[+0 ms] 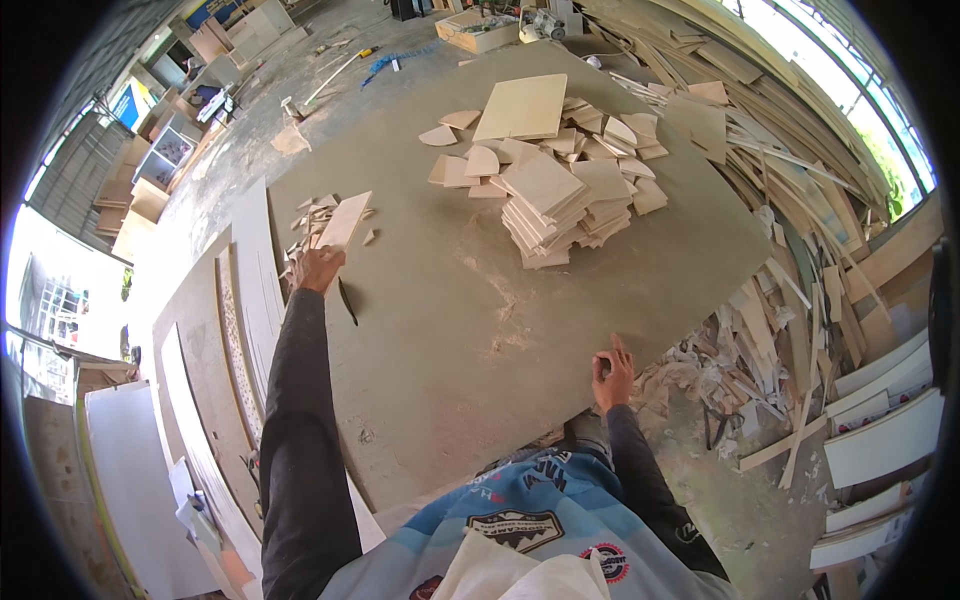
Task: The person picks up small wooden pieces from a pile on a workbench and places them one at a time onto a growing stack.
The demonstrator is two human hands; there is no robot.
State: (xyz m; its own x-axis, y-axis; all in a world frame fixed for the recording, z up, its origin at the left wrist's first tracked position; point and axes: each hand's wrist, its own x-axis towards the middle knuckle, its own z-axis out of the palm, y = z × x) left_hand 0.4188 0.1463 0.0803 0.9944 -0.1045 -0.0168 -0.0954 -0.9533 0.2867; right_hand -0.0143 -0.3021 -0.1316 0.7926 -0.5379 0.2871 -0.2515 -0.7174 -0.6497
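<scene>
My left hand [317, 268] reaches to the left part of the large table board [420, 390], its fingers closed on the near end of a flat pale wood piece [346, 220]. Small wood offcuts [310, 218] lie in a heap beside that piece. A thin dark curved strip [348, 303] rests just right of my left wrist. Near the board's right front edge, my right hand [613, 375] has thumb and fingers curled into a ring, with one finger pointing forward; whether something small is in it is hidden. Beyond both hands sits a pile of cut plywood pieces [545, 195], topped by a larger square panel [522, 107].
Long wood strips [790, 150] are stacked along the right side, with scraps [750, 340] on the floor below. White and wooden boards [258, 290] line the table's left side. A shallow wooden box [475, 35] with tools stands at the far end.
</scene>
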